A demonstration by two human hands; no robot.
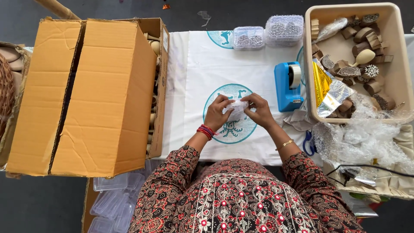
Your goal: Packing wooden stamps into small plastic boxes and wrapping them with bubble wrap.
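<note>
On the white printed cloth (pixel 194 77) covering the table, the left hand (pixel 217 114) and right hand (pixel 258 111) are both pinching a small bubble-wrapped bundle (pixel 238 110), grips pressed together on it.

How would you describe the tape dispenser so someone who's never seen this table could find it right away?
Start at the white cloth with teal round prints that covers the table. Go to its right side, just left of the beige tub of wooden blocks. There stands the tape dispenser, the only bright blue thing, holding a pale roll of tape.

The person wore a dark garment (pixel 241 198) with red-and-cream floral print. Red bangles (pixel 206 131) circled the left wrist; a thin, apparently gold bracelet (pixel 285 144) circled the right.
</note>
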